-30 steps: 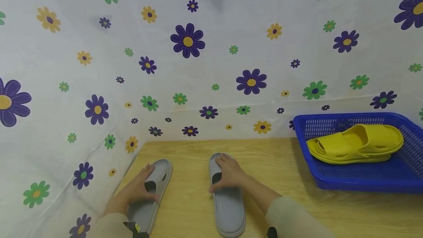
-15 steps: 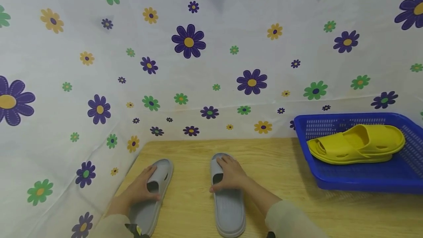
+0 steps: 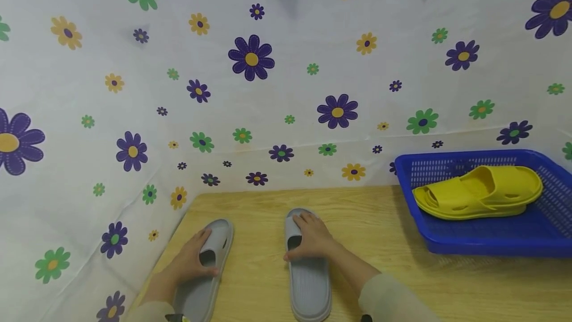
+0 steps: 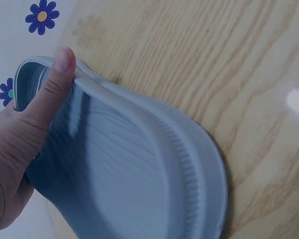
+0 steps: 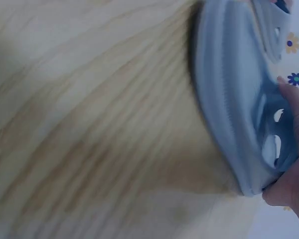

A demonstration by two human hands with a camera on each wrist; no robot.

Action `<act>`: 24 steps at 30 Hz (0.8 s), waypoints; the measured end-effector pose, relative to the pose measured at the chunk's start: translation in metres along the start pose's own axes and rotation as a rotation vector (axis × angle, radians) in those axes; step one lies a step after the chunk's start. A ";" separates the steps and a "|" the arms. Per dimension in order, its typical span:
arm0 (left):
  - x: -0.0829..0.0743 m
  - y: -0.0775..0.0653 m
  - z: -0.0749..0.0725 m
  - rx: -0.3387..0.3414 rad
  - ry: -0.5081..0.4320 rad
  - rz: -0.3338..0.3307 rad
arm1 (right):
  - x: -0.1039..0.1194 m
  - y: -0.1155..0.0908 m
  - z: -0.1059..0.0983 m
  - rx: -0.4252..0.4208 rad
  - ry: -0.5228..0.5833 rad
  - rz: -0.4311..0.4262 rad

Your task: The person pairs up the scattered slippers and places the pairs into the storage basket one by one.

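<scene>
Two grey slippers lie apart on the wooden tabletop, toes pointing away from me. My left hand [image 3: 192, 260] grips the left slipper [image 3: 192, 296] across its strap, thumb on the inner side. In the left wrist view the thumb presses on the edge of that slipper [image 4: 129, 159]. My right hand [image 3: 310, 238] holds the right slipper [image 3: 310, 287], fingers over the strap and thumb at its left edge. The right wrist view shows this slipper [image 5: 229, 84] side-on, with the hand [image 5: 294, 174] around the strap end and holes in the strap.
A blue plastic basket [image 3: 491, 247] stands at the right with yellow slippers [image 3: 473, 195] in it, one overlapping the other. A white flower-patterned sheet [image 3: 290, 88] hangs behind and along the left of the wooden tabletop [image 3: 254, 252].
The view has shifted slightly. Both hands stay on the grey slippers, which lie nearly as before; the left hand has moved very slightly.
</scene>
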State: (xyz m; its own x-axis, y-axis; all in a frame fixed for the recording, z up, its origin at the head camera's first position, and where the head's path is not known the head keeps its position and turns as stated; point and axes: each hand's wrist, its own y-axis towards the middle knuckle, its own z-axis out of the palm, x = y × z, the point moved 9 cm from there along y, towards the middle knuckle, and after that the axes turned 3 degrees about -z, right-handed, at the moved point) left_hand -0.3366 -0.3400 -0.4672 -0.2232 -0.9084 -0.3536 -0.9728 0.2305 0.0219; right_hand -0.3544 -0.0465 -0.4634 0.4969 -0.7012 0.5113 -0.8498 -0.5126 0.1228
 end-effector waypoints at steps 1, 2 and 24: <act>-0.001 0.000 0.000 -0.005 0.002 0.004 | -0.001 0.001 0.000 0.003 -0.001 0.002; -0.002 0.000 -0.001 -0.005 0.006 0.006 | -0.002 0.002 0.000 0.005 -0.001 0.003; 0.003 0.002 0.007 0.026 0.027 -0.044 | -0.001 -0.005 0.000 -0.039 0.018 0.002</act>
State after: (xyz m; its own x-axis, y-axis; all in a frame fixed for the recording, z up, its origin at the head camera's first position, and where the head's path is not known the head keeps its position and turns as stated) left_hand -0.3386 -0.3397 -0.4747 -0.1821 -0.9267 -0.3288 -0.9799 0.1989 -0.0178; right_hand -0.3508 -0.0430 -0.4648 0.4924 -0.6926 0.5271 -0.8571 -0.4913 0.1552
